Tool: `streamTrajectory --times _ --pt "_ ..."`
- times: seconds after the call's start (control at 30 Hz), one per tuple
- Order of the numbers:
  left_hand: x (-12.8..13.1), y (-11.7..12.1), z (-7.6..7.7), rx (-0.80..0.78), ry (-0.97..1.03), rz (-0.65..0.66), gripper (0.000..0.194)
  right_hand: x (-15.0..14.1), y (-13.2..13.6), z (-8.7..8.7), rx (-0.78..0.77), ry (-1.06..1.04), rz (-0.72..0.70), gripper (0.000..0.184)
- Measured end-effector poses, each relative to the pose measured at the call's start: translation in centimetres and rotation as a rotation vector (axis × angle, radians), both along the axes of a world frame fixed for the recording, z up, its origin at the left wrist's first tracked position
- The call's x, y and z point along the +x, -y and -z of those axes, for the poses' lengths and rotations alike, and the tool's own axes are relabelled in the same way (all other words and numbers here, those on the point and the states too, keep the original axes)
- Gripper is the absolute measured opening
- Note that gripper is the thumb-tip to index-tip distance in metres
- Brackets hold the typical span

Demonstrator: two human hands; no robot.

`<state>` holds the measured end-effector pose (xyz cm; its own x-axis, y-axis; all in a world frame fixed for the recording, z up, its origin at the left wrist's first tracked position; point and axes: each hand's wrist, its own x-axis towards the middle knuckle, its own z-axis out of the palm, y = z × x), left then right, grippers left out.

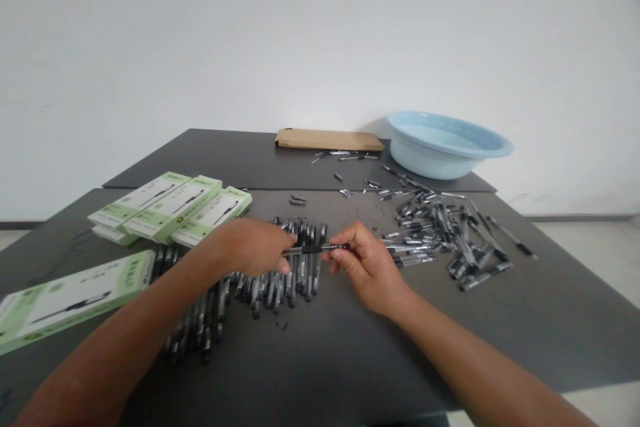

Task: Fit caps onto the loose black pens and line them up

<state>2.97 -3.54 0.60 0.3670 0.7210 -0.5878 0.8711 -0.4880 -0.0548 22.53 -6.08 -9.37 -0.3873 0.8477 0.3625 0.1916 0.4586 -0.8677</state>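
Pinches a black-gripped gel pen (313,249) by its ends with left hand (257,247) and right hand (370,267), over bunched pens (273,290) on a dark tabletop (325,360). Faces, beyond the fingers (283,266), a second dark tabletop (230,160), then a white wall (320,33) with dark skirting (580,217).

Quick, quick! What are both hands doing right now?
Left hand: closed, holding one end of a black-gripped pen.
Right hand: closed, thumb and fingers pinching the same pen's other end.
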Motion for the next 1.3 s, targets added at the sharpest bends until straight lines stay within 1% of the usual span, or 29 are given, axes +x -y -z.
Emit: streamTrajectory --times 0.2,0.33,0.53,0.77,0.87,0.93,1.03,1.07,1.17,1.23,1.3 --pt "0.0 0.7 -0.4 0.018 0.028 0.002 0.044 0.2 0.3 -0.3 0.050 0.001 -0.032 0.010" --pt "-0.2 0.9 -0.3 0.032 0.027 -0.015 0.047 0.3 0.5 -0.5 0.083 0.017 -0.029 0.009" --pt "-0.2 1.1 -0.2 0.047 0.046 -0.009 0.047 0.4 0.7 -0.7 0.173 0.069 -0.006 0.010" --pt "-0.4 0.9 0.2 0.043 0.051 -0.008 0.046 0.3 0.7 -0.7 0.138 0.094 0.020 0.010" --pt "-0.3 0.7 0.3 0.028 0.062 0.013 0.046 0.4 0.8 -1.0 0.166 0.123 0.034 0.009" --pt "-0.2 0.6 0.3 0.015 0.071 0.028 0.045 0.4 0.8 -1.1 0.183 0.101 0.008 0.015" --pt "-0.2 0.4 0.3 0.010 0.086 0.043 0.042 0.5 0.6 -1.1 0.132 -0.008 -0.076 0.034" --pt "-0.3 0.3 0.3 0.015 0.095 0.044 0.041 0.5 0.5 -1.0 0.099 -0.044 -0.099 0.037" --pt "-0.5 0.0 0.5 0.043 0.125 0.056 0.043 0.4 0.1 -0.7 0.028 -0.098 -0.139 0.036" --pt "-0.5 0.0 0.7 0.056 0.132 0.069 0.046 0.2 -0.1 -0.6 0.008 -0.113 -0.161 0.032" --pt "-0.2 0.1 0.8 0.053 0.138 0.083 0.045 0.0 -0.1 -0.6 -0.019 -0.123 -0.186 0.028"
